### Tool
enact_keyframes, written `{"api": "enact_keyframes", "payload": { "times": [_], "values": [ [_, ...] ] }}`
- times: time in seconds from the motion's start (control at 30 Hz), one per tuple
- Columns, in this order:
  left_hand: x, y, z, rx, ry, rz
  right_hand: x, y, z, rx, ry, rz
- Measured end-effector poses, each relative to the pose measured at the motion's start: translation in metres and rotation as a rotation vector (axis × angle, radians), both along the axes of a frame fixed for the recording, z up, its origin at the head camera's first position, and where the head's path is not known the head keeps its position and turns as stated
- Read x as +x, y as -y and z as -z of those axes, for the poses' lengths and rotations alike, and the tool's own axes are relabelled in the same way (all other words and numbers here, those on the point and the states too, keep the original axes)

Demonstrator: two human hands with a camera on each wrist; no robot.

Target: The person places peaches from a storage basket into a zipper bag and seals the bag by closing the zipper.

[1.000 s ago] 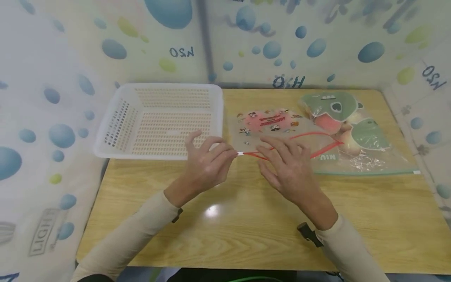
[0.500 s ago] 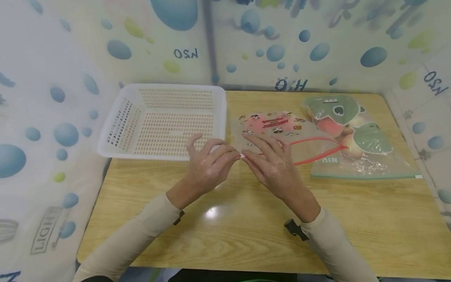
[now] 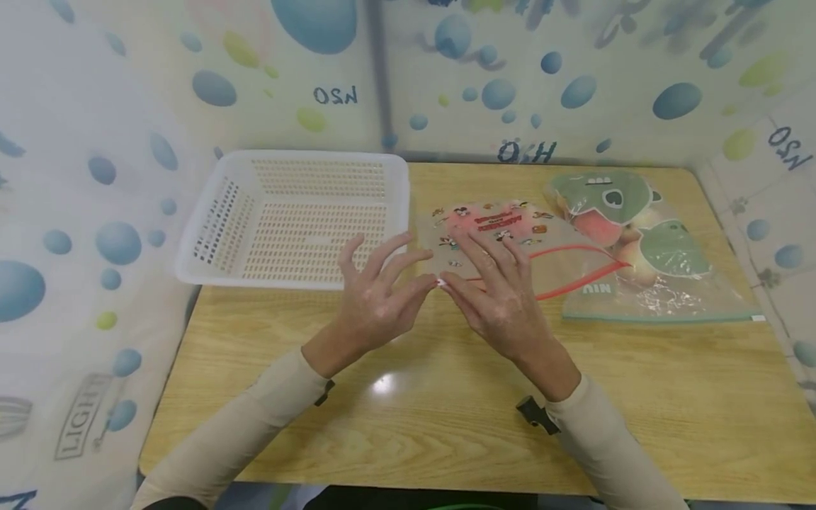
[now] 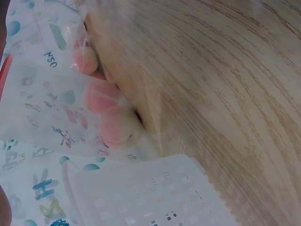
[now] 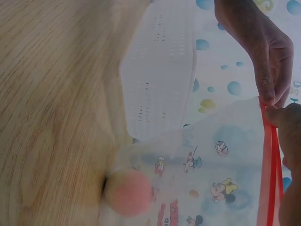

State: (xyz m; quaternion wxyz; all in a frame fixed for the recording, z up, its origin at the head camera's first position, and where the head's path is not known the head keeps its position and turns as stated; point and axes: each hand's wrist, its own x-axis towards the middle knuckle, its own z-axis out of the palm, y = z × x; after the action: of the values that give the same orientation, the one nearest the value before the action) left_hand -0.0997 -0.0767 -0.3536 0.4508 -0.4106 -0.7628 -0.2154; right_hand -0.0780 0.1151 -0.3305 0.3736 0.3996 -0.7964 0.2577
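A clear zip bag (image 3: 440,230) with cartoon prints and a red zip edge (image 5: 269,179) stands between my hands, mouth toward me. My left hand (image 3: 379,304) pinches the end of the red edge at its left corner, beside a small white slider (image 3: 440,282); its other fingers fan out. Right beside it, my right hand (image 3: 503,304) pinches the same edge, the fingers reaching over the bag's front. Pink and cream peach-like fruits (image 4: 120,127) show through the plastic in the left wrist view. One such fruit (image 5: 128,193) also shows in the right wrist view.
A white slotted basket (image 3: 403,212) with nothing in it stands at the back left. At the right lies a second zip bag (image 3: 676,301) with green animal prints and several round fruits (image 3: 596,225). Patterned sheeting (image 3: 255,127) walls the table (image 3: 382,439) at the back and sides.
My right hand has moved left along the red edge to the corner, meeting the left hand. The left hand's outer fingers have spread and lifted while its pinch stays put.
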Motion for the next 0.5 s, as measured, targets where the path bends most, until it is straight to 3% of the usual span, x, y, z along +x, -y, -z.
{"api": "enact_keyframes", "payload": {
  "times": [0.23, 0.5],
  "values": [
    [0.0032, 0.0, -0.0016, 0.007, -0.007, 0.006, 0.0015, -0.0039, 0.0088, 0.044, 0.002, 0.057],
    [0.0035, 0.0028, 0.0013, 0.02, -0.024, 0.007, 0.001, -0.0044, 0.0097, 0.014, -0.033, 0.089]
  ]
}}
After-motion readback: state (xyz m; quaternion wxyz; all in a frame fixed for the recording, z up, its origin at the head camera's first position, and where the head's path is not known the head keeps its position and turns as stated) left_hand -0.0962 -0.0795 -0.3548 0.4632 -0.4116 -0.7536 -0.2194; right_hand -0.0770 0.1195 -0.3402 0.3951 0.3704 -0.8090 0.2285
